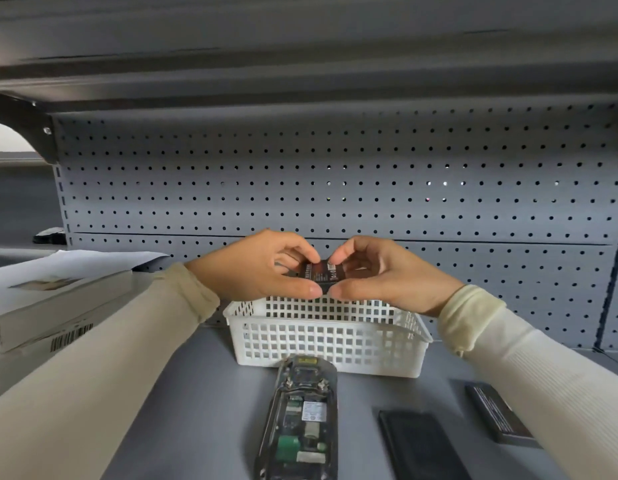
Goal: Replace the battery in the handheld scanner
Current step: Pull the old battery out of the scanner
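The handheld scanner (298, 420) lies face down at the bottom centre, its back open and its battery bay bare, showing a circuit board and a white label. A dark battery (321, 274) is held in the air above the white basket (321, 337). My left hand (262, 268) and my right hand (376, 271) both pinch it, fingers on top and thumbs underneath, fingertips nearly touching. Right of the scanner lies a flat black cover (418, 445). Farther right, a second dark battery (497, 414) rests on the bench, partly hidden by my right sleeve.
The white lattice basket stands against a grey perforated back panel (335, 188). White boxes with a barcode and a sheet of paper (51, 299) are stacked at the left. A shelf overhangs the bench from above.
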Demonstrator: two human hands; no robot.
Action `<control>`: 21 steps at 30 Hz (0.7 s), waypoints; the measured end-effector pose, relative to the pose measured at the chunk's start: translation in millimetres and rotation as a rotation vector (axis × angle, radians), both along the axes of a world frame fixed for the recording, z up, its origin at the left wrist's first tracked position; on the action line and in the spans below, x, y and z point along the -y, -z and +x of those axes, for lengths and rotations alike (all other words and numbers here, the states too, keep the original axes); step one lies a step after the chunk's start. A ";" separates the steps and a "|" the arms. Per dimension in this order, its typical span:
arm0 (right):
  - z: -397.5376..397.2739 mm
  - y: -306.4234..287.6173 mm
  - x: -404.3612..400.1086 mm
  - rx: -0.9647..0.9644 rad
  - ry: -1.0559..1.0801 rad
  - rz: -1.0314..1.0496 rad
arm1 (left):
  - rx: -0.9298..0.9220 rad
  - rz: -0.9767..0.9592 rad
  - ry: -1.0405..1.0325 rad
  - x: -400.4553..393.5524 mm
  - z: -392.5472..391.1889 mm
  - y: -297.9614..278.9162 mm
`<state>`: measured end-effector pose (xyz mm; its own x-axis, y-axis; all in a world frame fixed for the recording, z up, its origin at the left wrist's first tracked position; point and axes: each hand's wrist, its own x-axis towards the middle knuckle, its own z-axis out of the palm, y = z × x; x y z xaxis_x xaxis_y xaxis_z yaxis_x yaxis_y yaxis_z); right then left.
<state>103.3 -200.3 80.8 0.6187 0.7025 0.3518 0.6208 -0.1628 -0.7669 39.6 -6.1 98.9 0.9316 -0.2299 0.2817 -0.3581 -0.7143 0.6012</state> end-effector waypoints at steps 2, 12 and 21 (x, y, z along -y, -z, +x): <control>9.4 -4.8 -1.6 0.046 0.017 -0.047 | 0.012 -0.001 -0.024 -1.8 9.9 1.2; 32.2 -9.4 -26.6 0.181 0.106 -0.342 | -0.084 0.134 -0.068 -23.8 49.5 14.0; 43.9 12.3 -56.1 0.216 0.136 -0.594 | -0.256 0.312 -0.065 -35.3 67.0 34.1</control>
<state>147.3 -144.1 68.6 0.6749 0.7359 0.0540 0.6948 -0.6091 -0.3824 106.6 29.2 64.8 0.9779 -0.2061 -0.0355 -0.1730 -0.8926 0.4163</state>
